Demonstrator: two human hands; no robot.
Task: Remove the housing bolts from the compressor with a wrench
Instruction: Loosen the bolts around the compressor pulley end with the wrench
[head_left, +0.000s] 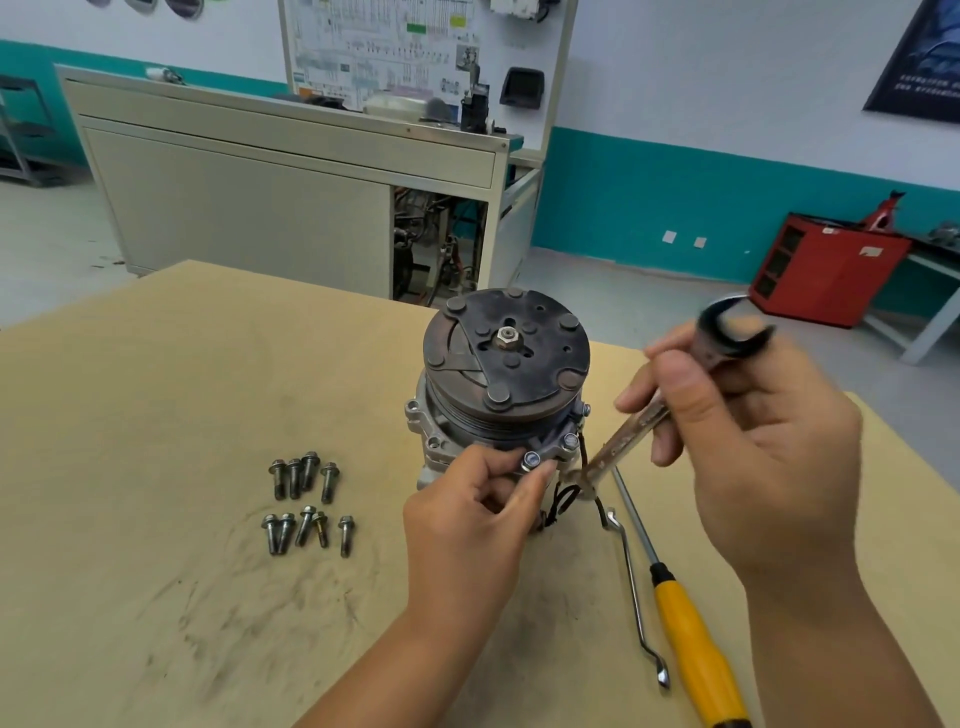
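Left hand (467, 519) pinches a small silver bolt head (531, 460) on the grey metal compressor (498, 384), probably heavy and steady, while right hand (753, 441) grips the worn steel wrench (631, 431) mid-shaft.

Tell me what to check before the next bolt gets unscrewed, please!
1. Compressor stands upright on the table: ok.
2. Left hand pinches the front bolt on the flange: ok.
3. Wrench seated on a bolt head: not ok. The right hand holds it at a slant beside the compressor, on no bolt.
4. Front bolt already loose enough to turn by hand: cannot tell.
5. Second bolt in the flange and waiting its turn: ok.
6. Loose bolts lie together, away from the table's edge: ok.
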